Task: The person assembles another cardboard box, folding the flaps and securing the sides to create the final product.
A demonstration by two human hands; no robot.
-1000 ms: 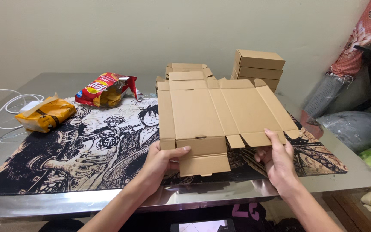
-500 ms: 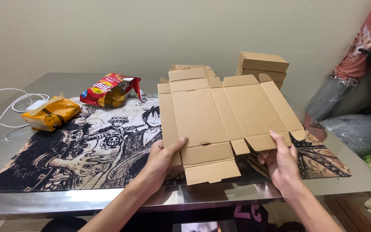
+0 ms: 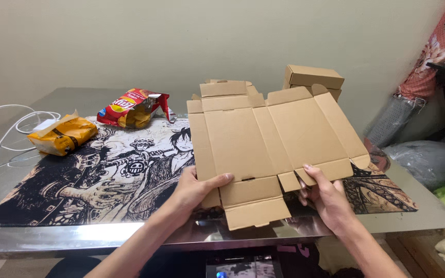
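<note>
A flat, unfolded brown cardboard box blank with flaps and creases is held tilted above the table's near edge. My left hand grips its lower left corner, thumb on top. My right hand grips the lower right flap, thumb on top and fingers underneath. Behind the blank, more flat cardboard pieces lie partly hidden, and two assembled cardboard boxes are stacked at the back right.
A black-and-white illustrated mat covers the shiny metal table. An open red snack bag, a yellow snack bag and a white cable lie at the left. Plastic bags sit off the right edge.
Both hands have lifted the cardboard blank off the table and tilted its far edge upward; it now stands higher and hides more of the boxes behind.
</note>
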